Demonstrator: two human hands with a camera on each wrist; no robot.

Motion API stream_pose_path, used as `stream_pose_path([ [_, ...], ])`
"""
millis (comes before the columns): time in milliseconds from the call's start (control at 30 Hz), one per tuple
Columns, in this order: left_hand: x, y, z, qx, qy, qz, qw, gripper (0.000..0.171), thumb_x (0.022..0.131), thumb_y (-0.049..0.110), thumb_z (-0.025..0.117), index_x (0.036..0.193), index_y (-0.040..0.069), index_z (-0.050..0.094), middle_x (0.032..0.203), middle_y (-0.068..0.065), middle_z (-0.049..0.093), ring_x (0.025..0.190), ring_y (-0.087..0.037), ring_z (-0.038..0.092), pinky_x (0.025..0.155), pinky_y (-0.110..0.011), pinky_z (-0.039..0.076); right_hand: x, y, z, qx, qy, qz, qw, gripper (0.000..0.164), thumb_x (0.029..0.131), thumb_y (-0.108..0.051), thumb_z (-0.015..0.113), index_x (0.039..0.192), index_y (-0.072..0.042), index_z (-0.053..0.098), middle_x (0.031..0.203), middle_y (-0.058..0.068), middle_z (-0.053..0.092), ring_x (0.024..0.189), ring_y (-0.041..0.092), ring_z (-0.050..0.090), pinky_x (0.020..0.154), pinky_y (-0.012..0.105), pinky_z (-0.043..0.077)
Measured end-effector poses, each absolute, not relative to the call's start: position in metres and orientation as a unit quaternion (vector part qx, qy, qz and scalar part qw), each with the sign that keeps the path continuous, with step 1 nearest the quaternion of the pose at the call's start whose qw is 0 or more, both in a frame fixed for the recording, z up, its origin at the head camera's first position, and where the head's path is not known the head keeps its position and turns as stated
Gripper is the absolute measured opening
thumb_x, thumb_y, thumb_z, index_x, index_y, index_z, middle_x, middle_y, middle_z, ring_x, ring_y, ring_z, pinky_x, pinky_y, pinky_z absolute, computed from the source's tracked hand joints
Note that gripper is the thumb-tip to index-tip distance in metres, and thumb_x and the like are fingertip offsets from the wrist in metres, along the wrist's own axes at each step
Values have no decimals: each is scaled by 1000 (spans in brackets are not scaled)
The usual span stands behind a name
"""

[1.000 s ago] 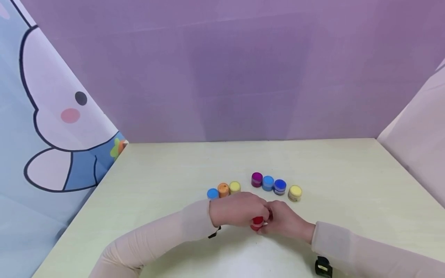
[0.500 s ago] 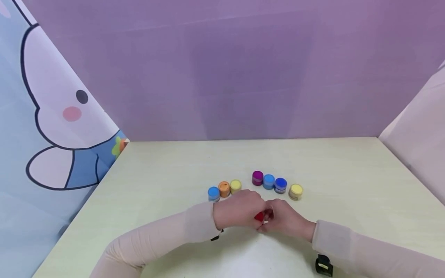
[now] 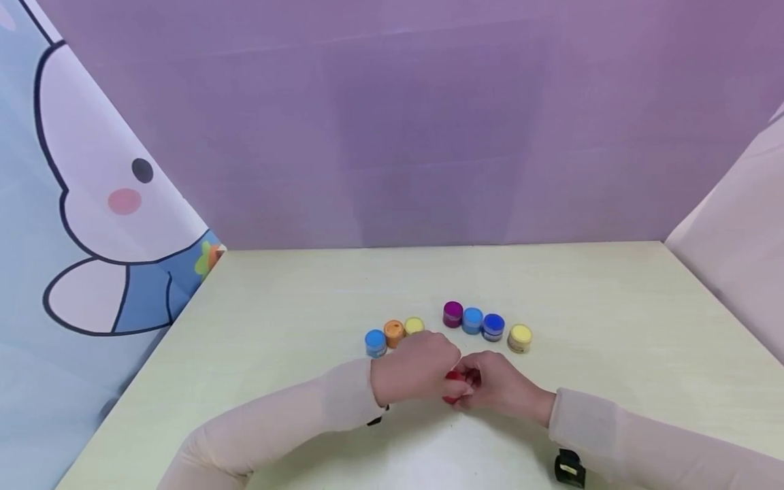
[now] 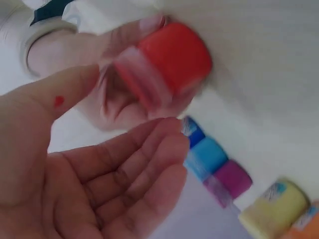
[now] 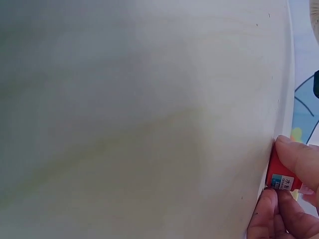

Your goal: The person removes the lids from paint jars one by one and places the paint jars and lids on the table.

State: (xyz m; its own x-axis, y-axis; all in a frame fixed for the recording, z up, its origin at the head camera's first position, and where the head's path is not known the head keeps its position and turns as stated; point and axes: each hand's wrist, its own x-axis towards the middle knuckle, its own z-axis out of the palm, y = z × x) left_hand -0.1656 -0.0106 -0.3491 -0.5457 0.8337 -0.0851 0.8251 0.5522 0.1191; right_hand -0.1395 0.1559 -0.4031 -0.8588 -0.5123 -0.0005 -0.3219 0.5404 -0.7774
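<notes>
My right hand (image 3: 505,386) holds a small red paint jar (image 4: 182,57) between thumb and fingers, low over the table. A printed label shows on the red jar's side (image 5: 283,181) in the right wrist view. Beside the jar is my left hand (image 4: 114,184); in the left wrist view its fingers are loosely bent with nothing between them. A red spot marks the left thumb (image 4: 59,101). In the head view, the left hand (image 3: 416,367) partly covers the jar.
Behind the left hand stand a light blue jar (image 3: 376,343), an orange jar (image 3: 394,333) and a yellow jar (image 3: 414,325). Farther right are a purple jar (image 3: 452,314), a light blue jar (image 3: 472,320), a dark blue jar (image 3: 493,327) and another yellow jar (image 3: 520,338).
My left hand has shifted slightly left and its fingers have come off the red jar's top. The right hand keeps its hold on the jar in nearly the same place.
</notes>
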Motion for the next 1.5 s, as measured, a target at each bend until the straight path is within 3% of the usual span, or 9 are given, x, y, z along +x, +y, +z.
stream_pose_path([
  [100, -170, -12, -342, 521, 850, 20, 82, 21, 79, 39, 68, 85, 19, 63, 67, 9, 51, 61, -4, 45, 53, -13, 34, -140, 157, -403, -230, 874, -410, 121, 25, 65, -15, 79, 85, -14, 63, 69, -7, 56, 63, 10, 50, 58, 26, 45],
  [167, -171, -13, -340, 569, 818, 8, 89, 24, 78, 32, 71, 98, 20, 63, 83, 9, 56, 74, -3, 48, 64, -11, 36, -140, 158, -403, -224, 877, -408, 122, 29, 65, -16, 80, 89, -15, 63, 73, -8, 58, 66, 10, 52, 61, 26, 45],
  [300, -173, -12, -340, 632, 768, -6, 101, 25, 78, 17, 71, 102, 21, 62, 97, 10, 57, 87, -3, 48, 73, -10, 35, -140, 158, -404, -217, 875, -415, 126, 34, 64, -18, 81, 93, -11, 63, 81, -7, 63, 72, 10, 55, 66, 26, 47],
  [500, -175, -11, -344, 644, 758, -2, 98, 16, 79, 12, 70, 92, 19, 64, 84, 11, 54, 78, -3, 46, 69, -9, 34, -140, 156, -404, -211, 869, -427, 133, 31, 65, -17, 80, 90, -10, 63, 80, -5, 63, 69, 10, 56, 66, 26, 48],
  [633, -176, -9, -346, 641, 761, 4, 98, 10, 79, 14, 69, 88, 18, 64, 78, 11, 53, 73, -2, 45, 66, -9, 34, -139, 156, -404, -210, 872, -422, 130, 31, 65, -18, 80, 90, -11, 63, 76, -7, 61, 66, 10, 53, 63, 25, 46],
  [833, -173, -7, -347, 578, 809, 5, 107, 12, 80, 27, 69, 87, 20, 63, 73, 10, 50, 65, -2, 44, 58, -11, 35, -139, 156, -404, -218, 881, -405, 113, 27, 63, -18, 81, 79, -13, 59, 61, -6, 48, 58, 9, 45, 53, 24, 38],
  [967, -171, -7, -350, 538, 838, 5, 91, 19, 81, 34, 66, 93, 21, 61, 73, 10, 50, 65, -3, 44, 56, -13, 35, -139, 156, -404, -231, 874, -411, 113, 25, 63, -16, 80, 78, -15, 60, 62, -6, 51, 58, 8, 46, 53, 23, 39],
  [1267, -170, -8, -350, 499, 863, 24, 79, 14, 82, 34, 63, 81, 20, 58, 64, 10, 47, 58, -5, 44, 50, -15, 35, -140, 157, -405, -240, 868, -418, 120, 26, 64, -13, 79, 84, -14, 62, 67, -8, 55, 61, 9, 50, 57, 26, 44],
  [1500, -170, -14, -341, 482, 871, 37, 88, 16, 81, 31, 64, 80, 17, 57, 65, 8, 47, 60, -5, 45, 50, -14, 35, -140, 157, -405, -235, 871, -412, 126, 26, 66, -15, 79, 86, -16, 63, 68, -7, 56, 64, 11, 50, 60, 26, 44],
])
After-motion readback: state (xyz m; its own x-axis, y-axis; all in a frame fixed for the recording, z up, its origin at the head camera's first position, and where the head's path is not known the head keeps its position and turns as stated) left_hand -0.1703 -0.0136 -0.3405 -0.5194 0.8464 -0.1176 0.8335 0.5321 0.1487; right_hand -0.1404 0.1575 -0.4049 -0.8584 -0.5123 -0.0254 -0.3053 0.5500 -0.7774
